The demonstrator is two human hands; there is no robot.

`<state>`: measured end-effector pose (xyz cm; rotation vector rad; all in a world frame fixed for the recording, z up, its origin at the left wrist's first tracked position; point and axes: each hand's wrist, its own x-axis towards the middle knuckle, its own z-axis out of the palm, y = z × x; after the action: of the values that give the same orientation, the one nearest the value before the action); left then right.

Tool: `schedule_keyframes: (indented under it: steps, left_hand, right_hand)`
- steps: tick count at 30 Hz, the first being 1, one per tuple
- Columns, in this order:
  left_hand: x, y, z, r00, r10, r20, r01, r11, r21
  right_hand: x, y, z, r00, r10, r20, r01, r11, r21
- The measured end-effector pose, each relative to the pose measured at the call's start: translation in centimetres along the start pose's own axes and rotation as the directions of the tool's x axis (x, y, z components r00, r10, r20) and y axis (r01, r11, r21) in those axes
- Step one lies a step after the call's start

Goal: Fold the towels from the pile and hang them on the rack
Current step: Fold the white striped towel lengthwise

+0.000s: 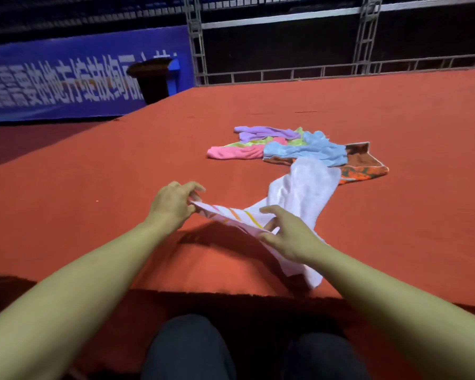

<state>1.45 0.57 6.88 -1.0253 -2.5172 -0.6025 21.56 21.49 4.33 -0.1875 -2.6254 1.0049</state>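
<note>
On the red platform [93, 165], left hand [173, 201] and right hand [288, 234] pinch the white towel [299, 193]; its near edge should be pulled taut first.

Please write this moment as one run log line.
left hand: pinches white towel corner | right hand: grips its edge | pile: waiting | rack: unseen

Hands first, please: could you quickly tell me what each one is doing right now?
Left hand: pinching the white towel at its striped end.
Right hand: gripping the same towel's edge.
</note>
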Motion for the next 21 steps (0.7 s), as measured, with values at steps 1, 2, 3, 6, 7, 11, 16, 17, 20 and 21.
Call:
schedule_keyframes:
  steps: [1, 2, 3, 6, 7, 11, 16, 17, 20, 21]
  left_hand:
    - [-0.6, -1.2, 0.1, 1.000, -0.027, -0.016, 0.027, 1.000, 0.017]
    - [-1.0, -2.4, 0.2, 0.997, -0.062, -0.037, 0.063, 0.998, 0.024]
    - [-1.3, -3.2, 0.2, 0.993, -0.100, -0.059, 0.102, 0.995, 0.025]
    - [-1.7, -5.3, 0.0, 0.973, -0.215, -0.089, 0.214, 0.977, -0.023]
    - [-1.6, -6.0, 0.1, 0.967, -0.242, -0.084, 0.237, 0.969, -0.064]
    - [0.2, -8.8, 0.9, 0.941, -0.334, -0.049, 0.314, 0.918, -0.242]
    - [5.5, -12.0, -0.2, 0.935, -0.340, -0.099, 0.293, 0.900, -0.322]
    - [6.7, -12.6, -0.6, 0.933, -0.341, -0.115, 0.283, 0.893, -0.350]
    - [8.2, -15.0, -0.8, 0.932, -0.350, -0.099, 0.309, 0.906, -0.290]
    - [7.7, -15.7, -0.6, 0.926, -0.364, -0.098, 0.336, 0.915, -0.222]
  right_hand:
    - [0.0, -0.7, 1.2, 1.000, 0.020, 0.019, -0.021, 0.999, 0.042]
    - [0.1, -1.5, 2.3, 0.998, 0.041, 0.041, -0.044, 0.995, 0.088]
    - [0.2, -2.2, 3.3, 0.996, 0.059, 0.062, -0.067, 0.989, 0.132]
    - [1.1, -4.4, 6.3, 0.990, 0.088, 0.108, -0.112, 0.966, 0.233]
    - [1.7, -5.1, 7.3, 0.989, 0.098, 0.110, -0.124, 0.958, 0.258]
    - [4.6, -7.3, 10.7, 0.981, 0.154, 0.120, -0.186, 0.925, 0.333]
    - [10.0, -9.9, 13.9, 0.978, 0.206, 0.043, -0.205, 0.881, 0.426]
    - [11.1, -10.6, 14.3, 0.976, 0.205, 0.073, -0.214, 0.840, 0.498]
    - [13.6, -11.5, 15.7, 0.963, 0.157, 0.217, -0.267, 0.636, 0.724]
    - [14.2, -11.3, 16.0, 0.963, 0.170, 0.211, -0.270, 0.657, 0.704]
